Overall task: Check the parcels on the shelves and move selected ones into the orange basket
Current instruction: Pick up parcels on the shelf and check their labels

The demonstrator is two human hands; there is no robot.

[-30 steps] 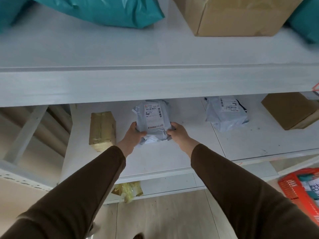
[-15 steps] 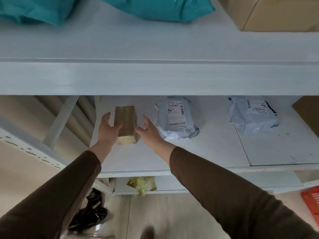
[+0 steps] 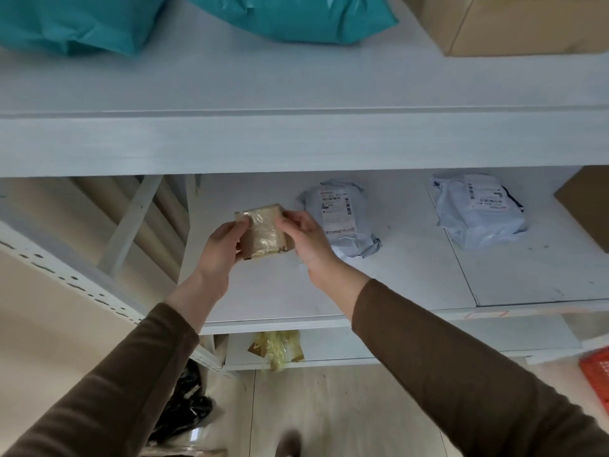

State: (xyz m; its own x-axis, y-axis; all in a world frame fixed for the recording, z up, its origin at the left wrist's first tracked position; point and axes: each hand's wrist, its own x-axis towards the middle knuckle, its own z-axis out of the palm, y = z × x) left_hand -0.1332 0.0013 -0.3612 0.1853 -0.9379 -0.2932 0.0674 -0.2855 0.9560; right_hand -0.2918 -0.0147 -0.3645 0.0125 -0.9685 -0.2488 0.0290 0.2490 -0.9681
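Observation:
A small brown parcel (image 3: 265,232) wrapped in clear tape is lifted above the middle white shelf (image 3: 395,285). My left hand (image 3: 220,249) grips its left side and my right hand (image 3: 308,244) holds its right side. Just right of it a grey mailer bag (image 3: 339,216) with a label lies on the shelf. A second grey mailer bag (image 3: 478,209) lies farther right. A corner of the orange basket (image 3: 596,377) shows on the floor at the far right edge.
Two teal bags (image 3: 290,14) and a cardboard box (image 3: 527,24) sit on the top shelf. Another cardboard box (image 3: 586,206) stands at the middle shelf's right end. A yellow bag (image 3: 276,349) lies on the lowest shelf, a black bag (image 3: 188,407) on the floor.
My hands let go of the grey mailer bag, moved left to the small brown parcel, took hold of it and raised and turned it off the shelf. The view shifted left.

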